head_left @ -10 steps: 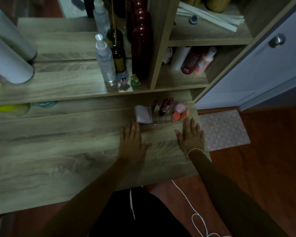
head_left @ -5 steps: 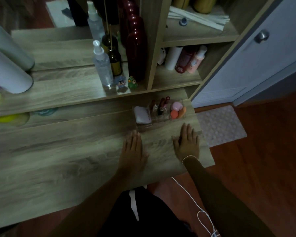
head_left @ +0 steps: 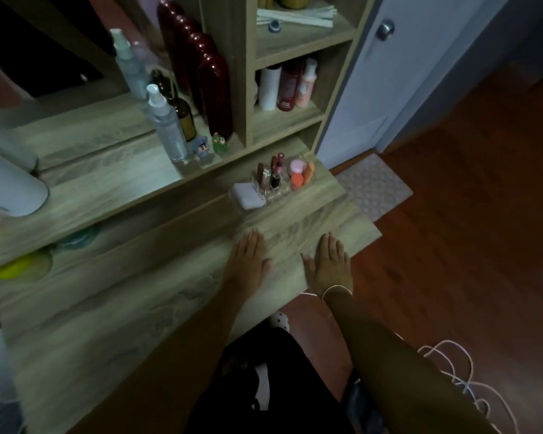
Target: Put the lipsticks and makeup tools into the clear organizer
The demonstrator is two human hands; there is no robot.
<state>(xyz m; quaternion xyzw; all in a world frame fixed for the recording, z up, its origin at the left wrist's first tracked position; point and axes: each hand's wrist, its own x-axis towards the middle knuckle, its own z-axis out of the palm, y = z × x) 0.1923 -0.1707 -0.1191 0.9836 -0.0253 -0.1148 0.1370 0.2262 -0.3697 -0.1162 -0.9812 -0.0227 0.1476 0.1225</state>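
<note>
The clear organizer [head_left: 282, 194] stands at the far right end of the wooden tabletop [head_left: 138, 302]. Several lipsticks [head_left: 271, 172] stand upright in its middle slots. A white compact [head_left: 249, 196] lies in its left part, and pink and orange makeup sponges [head_left: 300, 173] fill its right part. My left hand [head_left: 246, 261] lies flat on the tabletop, palm down, a hand's length in front of the organizer. My right hand [head_left: 328, 266] lies flat beside it near the table's right front edge. Both hands hold nothing.
A raised shelf behind holds a clear spray bottle [head_left: 166, 126], a brown bottle [head_left: 182, 115], a tall dark red bottle [head_left: 215, 95] and two small figurines [head_left: 210, 145]. Bottles [head_left: 287, 84] stand in the side cubby. A white door [head_left: 386, 73] and a floor mat [head_left: 372, 186] lie to the right.
Both hands have drawn back from the organizer toward the table's front edge, still flat. The view has tilted and shifted left, blurring the scene.
</note>
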